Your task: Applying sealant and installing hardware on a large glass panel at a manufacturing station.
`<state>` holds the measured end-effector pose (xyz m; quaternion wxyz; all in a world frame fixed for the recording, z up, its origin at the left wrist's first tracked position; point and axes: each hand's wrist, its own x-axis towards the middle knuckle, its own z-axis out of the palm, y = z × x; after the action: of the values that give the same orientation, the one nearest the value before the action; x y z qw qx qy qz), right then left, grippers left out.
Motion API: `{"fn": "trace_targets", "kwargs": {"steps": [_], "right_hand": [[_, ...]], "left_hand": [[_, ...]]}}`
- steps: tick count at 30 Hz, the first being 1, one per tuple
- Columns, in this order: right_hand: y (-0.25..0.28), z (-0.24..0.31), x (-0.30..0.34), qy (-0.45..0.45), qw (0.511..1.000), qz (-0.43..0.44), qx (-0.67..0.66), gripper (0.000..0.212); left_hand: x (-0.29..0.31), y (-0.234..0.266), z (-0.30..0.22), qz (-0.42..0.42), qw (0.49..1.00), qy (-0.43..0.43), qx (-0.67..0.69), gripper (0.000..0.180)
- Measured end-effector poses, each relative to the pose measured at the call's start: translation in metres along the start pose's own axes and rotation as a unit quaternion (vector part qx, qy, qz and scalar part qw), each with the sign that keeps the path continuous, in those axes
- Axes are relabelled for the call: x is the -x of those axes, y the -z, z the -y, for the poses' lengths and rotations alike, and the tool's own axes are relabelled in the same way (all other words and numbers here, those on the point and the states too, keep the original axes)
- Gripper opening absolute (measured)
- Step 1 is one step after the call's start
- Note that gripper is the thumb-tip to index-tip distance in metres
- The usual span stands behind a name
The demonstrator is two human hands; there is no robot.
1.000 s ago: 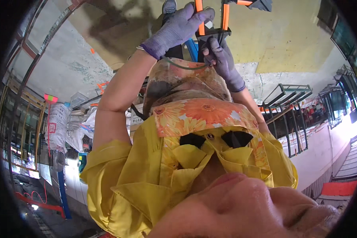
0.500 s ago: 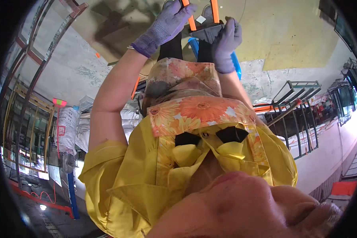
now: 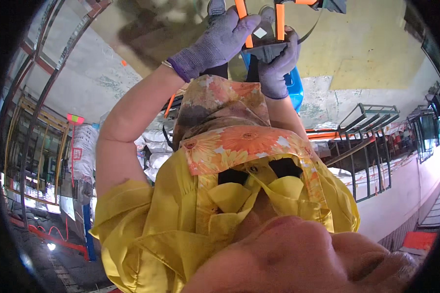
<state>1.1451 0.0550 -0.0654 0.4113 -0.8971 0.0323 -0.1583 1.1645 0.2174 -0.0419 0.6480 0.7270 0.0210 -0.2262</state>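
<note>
Both hands wear grey-purple knit gloves and are raised at the top of the head view. My left hand (image 3: 220, 36) is closed, its thumb and fingers pinching beside an upright orange strip (image 3: 243, 22) on a black piece (image 3: 264, 52). A second orange strip (image 3: 280, 22) stands on its other side. My right hand (image 3: 281, 68) is closed on the right edge of that black piece, its thumb up. A small white square (image 3: 260, 32) shows between the strips. A dark strap (image 3: 312, 31) curves up from near my right hand to a dark part (image 3: 335, 5). The piece's exact kind cannot be made out.
Something blue and plastic (image 3: 294, 90) stands behind my right wrist. Dark metal frames (image 3: 369, 141) stand at right, and tall metal bars (image 3: 49, 80) at left. White sacks (image 3: 85, 151) are stacked at left. My shoe (image 3: 216, 7) shows on the floor at the top.
Both hands and the black piece have moved slightly right and down in the picture. A strap, another orange strip and a dark part now show at the upper right.
</note>
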Motion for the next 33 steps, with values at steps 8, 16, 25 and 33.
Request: {"fn": "trace_targets", "kwargs": {"steps": [8,16,25,33], "right_hand": [[0.058,0.019,-0.001,-0.209,0.961,0.13,-0.128,0.016],[0.148,0.077,-0.036,-0.198,0.899,0.288,-0.264,0.031],[0.142,0.135,-0.125,-0.148,0.832,0.44,-0.303,0.04],[0.103,0.162,-0.164,-0.135,0.792,0.508,-0.31,0.036]], "left_hand": [[0.023,0.002,0.019,-0.106,0.965,0.082,0.223,0.029],[0.042,-0.022,0.046,-0.328,0.852,0.146,0.382,0.021],[0.064,-0.072,0.057,-0.302,0.807,0.14,0.487,0.011],[0.079,-0.15,0.028,-0.335,0.837,0.176,0.396,0.025]]}}
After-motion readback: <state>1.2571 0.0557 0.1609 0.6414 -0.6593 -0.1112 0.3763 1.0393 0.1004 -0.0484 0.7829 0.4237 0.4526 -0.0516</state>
